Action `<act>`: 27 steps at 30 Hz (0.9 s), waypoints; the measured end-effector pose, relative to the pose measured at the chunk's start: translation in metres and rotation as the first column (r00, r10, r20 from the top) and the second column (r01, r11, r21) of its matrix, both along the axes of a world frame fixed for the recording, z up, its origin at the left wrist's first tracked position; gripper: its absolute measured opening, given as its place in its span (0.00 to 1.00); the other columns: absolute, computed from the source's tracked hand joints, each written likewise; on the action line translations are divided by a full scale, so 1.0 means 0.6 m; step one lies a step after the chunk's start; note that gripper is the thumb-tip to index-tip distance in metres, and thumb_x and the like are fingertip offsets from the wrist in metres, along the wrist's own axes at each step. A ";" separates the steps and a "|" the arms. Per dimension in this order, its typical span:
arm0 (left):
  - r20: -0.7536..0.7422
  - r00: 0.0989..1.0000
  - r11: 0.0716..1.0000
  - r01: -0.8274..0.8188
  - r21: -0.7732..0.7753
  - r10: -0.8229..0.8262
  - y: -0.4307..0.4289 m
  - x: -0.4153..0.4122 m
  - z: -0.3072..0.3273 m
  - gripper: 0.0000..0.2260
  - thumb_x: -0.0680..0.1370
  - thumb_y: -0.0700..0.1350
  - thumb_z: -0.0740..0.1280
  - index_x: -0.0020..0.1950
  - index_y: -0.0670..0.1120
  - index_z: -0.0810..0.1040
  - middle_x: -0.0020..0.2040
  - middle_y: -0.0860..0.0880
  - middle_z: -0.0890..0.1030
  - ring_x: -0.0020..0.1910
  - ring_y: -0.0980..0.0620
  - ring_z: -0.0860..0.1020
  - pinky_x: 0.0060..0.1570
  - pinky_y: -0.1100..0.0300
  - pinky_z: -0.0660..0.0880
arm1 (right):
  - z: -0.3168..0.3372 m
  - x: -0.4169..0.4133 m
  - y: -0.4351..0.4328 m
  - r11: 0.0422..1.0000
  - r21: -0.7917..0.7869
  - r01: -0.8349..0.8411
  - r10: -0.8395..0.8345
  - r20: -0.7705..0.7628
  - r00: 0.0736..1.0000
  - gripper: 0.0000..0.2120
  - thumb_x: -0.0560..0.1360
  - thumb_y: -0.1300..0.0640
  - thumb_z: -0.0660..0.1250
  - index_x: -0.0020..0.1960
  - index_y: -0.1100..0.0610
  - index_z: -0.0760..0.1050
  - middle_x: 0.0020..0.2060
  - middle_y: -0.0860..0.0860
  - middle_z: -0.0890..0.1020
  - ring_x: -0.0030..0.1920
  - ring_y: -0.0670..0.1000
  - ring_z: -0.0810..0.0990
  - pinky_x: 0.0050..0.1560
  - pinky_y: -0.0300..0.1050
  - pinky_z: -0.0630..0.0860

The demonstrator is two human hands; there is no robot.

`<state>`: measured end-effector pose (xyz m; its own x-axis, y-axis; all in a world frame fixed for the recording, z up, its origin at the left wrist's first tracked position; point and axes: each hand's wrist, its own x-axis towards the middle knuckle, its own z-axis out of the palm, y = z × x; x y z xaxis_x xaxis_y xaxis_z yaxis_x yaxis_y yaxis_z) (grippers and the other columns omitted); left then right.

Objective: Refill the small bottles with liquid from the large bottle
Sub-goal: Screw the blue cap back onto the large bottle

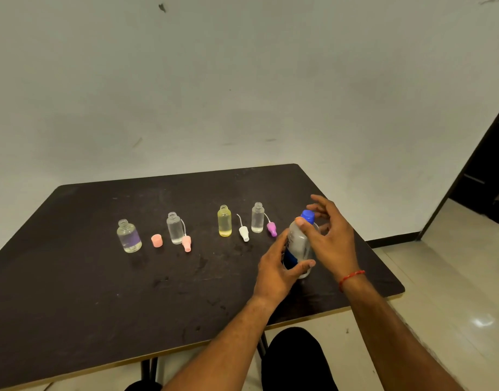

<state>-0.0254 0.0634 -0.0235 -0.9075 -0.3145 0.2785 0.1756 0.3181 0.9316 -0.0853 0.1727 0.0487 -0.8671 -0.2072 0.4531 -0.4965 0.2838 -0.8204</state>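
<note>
The large clear bottle with a blue cap and blue label stands at the right of the dark table. My left hand wraps around its lower body. My right hand is at the cap, thumb on the bottle's shoulder, other fingers spread. Several small uncapped bottles stand in a row: a clear one with a purple label, a clear one, a yellow one and a clear one.
Loose caps lie between the small bottles: a pink cap, a pink spray top, a white spray top and a purple spray top. The table's right edge is close to the large bottle. My knee is below the front edge.
</note>
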 end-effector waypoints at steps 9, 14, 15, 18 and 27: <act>0.019 1.000 1.000 -0.005 -0.017 0.006 -0.001 -0.001 -0.002 0.33 0.72 0.54 0.78 0.64 0.81 0.63 0.60 0.74 0.75 0.64 0.70 0.74 0.62 0.72 0.72 | 0.006 0.001 -0.013 0.994 -0.011 0.104 -0.105 -0.018 0.994 0.14 0.68 0.54 0.78 0.49 0.48 0.76 0.43 0.42 0.80 0.44 0.43 0.79 0.44 0.32 0.75; 0.018 1.000 1.000 0.015 -0.016 -0.015 -0.002 -0.002 -0.001 0.32 0.73 0.50 0.78 0.63 0.78 0.64 0.58 0.81 0.73 0.61 0.75 0.72 0.58 0.77 0.69 | 0.009 0.001 -0.012 0.994 0.016 0.105 -0.105 0.008 0.994 0.22 0.65 0.47 0.79 0.55 0.47 0.74 0.46 0.43 0.79 0.46 0.42 0.79 0.44 0.31 0.73; 0.017 1.000 1.000 0.015 -0.009 -0.015 -0.001 -0.002 -0.002 0.33 0.73 0.50 0.78 0.64 0.77 0.64 0.59 0.78 0.74 0.62 0.74 0.73 0.59 0.76 0.70 | 0.007 0.001 -0.008 0.996 0.017 0.083 -0.083 0.008 0.996 0.24 0.67 0.47 0.77 0.60 0.47 0.73 0.48 0.43 0.79 0.49 0.42 0.78 0.46 0.33 0.74; 0.021 1.000 1.000 0.005 0.000 -0.005 0.000 -0.003 -0.004 0.34 0.72 0.53 0.78 0.67 0.77 0.64 0.63 0.68 0.77 0.65 0.67 0.74 0.65 0.66 0.74 | 0.000 0.002 0.002 1.000 -0.016 -0.010 0.010 0.007 1.000 0.20 0.75 0.56 0.71 0.66 0.48 0.74 0.55 0.44 0.80 0.56 0.42 0.78 0.53 0.36 0.76; 0.039 0.999 1.000 0.001 -0.017 0.000 -0.002 -0.004 -0.003 0.34 0.72 0.54 0.78 0.64 0.79 0.61 0.60 0.76 0.73 0.63 0.74 0.72 0.59 0.76 0.70 | 0.001 0.002 -0.015 0.990 -0.041 0.136 -0.137 -0.002 0.991 0.15 0.67 0.51 0.78 0.49 0.49 0.75 0.42 0.43 0.79 0.44 0.43 0.79 0.42 0.30 0.74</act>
<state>-0.0276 0.0625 -0.0255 -0.9179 -0.3095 0.2484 0.1397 0.3340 0.9322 -0.0843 0.1637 0.0496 -0.8837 -0.0683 0.4630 -0.4594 0.3155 -0.8303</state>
